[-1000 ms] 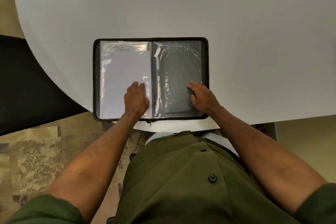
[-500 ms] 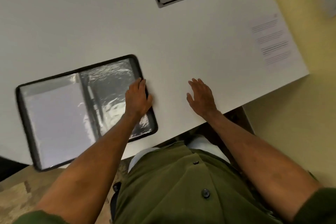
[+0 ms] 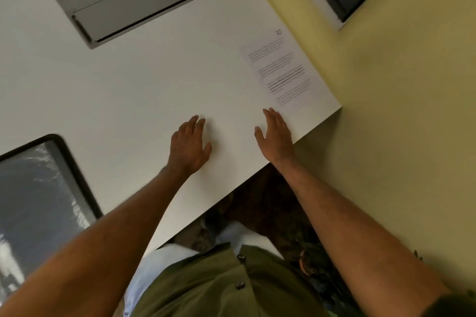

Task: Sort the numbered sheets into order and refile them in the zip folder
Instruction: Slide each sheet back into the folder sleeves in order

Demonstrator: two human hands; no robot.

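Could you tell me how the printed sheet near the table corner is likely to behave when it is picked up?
The printed sheet looks like thin paper lying flat, so it will probably flop and weigh little. On the smooth white table it may slide rather than lift, so the right hand might drag it past the edge.

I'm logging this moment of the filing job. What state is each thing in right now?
Zip folder: lying open on the table, clear sleeves showing.
Printed sheet: flat, face up, near the table's right edge.
Left hand: fingers straight, holding nothing.
Right hand: fingers straight, holding nothing, just short of the sheet.
Table hatch: lid closed.
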